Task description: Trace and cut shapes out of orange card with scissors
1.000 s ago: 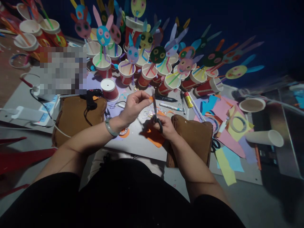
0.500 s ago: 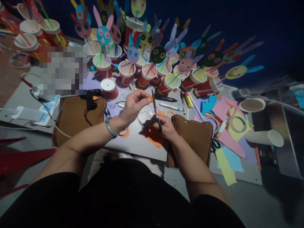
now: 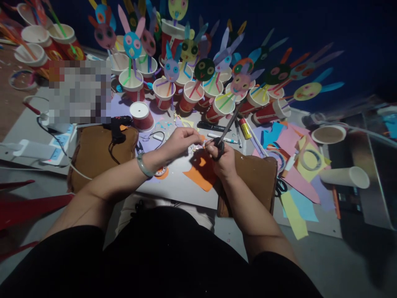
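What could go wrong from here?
The scissors in the right hand point toward the paper cups, so a forward sweep might knock one. The left hand is close to the right; any tiny piece between them, too small to confirm, could drop among the paper scraps.

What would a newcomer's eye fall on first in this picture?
Most likely the crowd of brightly coloured, long-eared paper rabbit faces, rising from red-and-white cups along the back of the pale grey tabletop. Next come the metal scissors with black handles, held in the right hand near the centre. Just left of that hand lies a bright orange paper sheet.
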